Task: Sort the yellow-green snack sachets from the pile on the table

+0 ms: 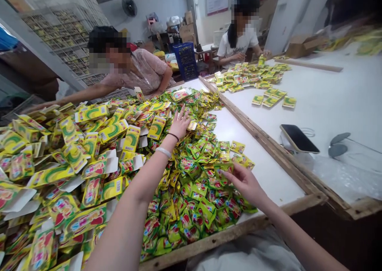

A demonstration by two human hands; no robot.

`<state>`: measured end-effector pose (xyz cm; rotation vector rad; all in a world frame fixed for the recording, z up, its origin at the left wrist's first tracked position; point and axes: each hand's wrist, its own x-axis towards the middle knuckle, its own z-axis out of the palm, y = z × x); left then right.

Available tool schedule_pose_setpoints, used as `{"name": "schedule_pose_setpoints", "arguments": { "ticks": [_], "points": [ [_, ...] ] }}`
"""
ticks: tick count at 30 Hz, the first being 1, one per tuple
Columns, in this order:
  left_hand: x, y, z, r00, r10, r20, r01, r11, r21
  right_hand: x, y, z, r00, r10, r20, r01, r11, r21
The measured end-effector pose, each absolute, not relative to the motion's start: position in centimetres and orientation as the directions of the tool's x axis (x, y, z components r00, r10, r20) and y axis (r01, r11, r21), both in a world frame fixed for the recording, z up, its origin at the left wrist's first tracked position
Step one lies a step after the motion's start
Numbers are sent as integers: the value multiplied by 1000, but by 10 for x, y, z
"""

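Observation:
My left hand [180, 124] reaches forward with its fingers spread, palm down on the far part of a heap of small shiny packets. A small yellow-and-white piece [191, 125] lies by its fingertips. Nearer to me, my right hand [244, 181] is at the right edge of the heap, thumb and fingers closed at a green packet [223, 168]; part of the grip is hidden. Green and yellow packets with red fruit prints [191, 191] lie between my arms. Left of them is a large pile of yellow printed cartons [110, 131], several with white flaps raised.
Wooden strips [253, 127] edge the white table [235, 129]. Beyond are a phone [300, 138], sunglasses [338, 143], clear plastic [337, 177] and more yellow packs [247, 76]. One person [143, 70] stretches an arm over the cartons; another person [238, 40] sits farther back.

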<state>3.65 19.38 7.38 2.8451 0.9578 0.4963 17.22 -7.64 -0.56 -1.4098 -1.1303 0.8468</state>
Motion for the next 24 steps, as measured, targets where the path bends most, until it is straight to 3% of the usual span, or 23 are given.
{"name": "schedule_pose_setpoints", "arguments": {
  "ticks": [4, 7, 9, 11, 14, 17, 20, 24],
  "points": [
    [34, 167, 76, 725, 617, 305, 516, -781, 353, 187, -90, 12, 356, 931, 78, 39, 69, -997],
    [23, 102, 65, 732, 633, 253, 422, -712, 562, 193, -90, 38, 377, 921, 96, -144, 161, -976],
    [17, 57, 58, 743, 647, 173, 351, -596, 722, 190, -82, 54, 374, 913, 163, -176, 243, -954],
    [14, 21, 52, 733, 679, 39, 243, -315, 918, 181, -73, 67, 322, 916, 238, -167, 302, -938],
    [11, -7, 50, 740, 670, -58, 128, -56, 990, 165, -66, 76, 139, 928, 346, -38, 354, -935],
    [4, -17, 50, 741, 670, -52, 128, -64, 990, 156, -72, 77, -105, 927, 361, 274, 376, -885],
    [-3, -26, 49, 743, 668, -40, 173, -134, 976, 153, -87, 77, -227, 933, 280, 530, 360, -768],
    [-7, -37, 42, 760, 649, -35, 162, -138, 977, 156, -103, 75, -283, 936, 209, 580, 341, -740]
  ]
}}
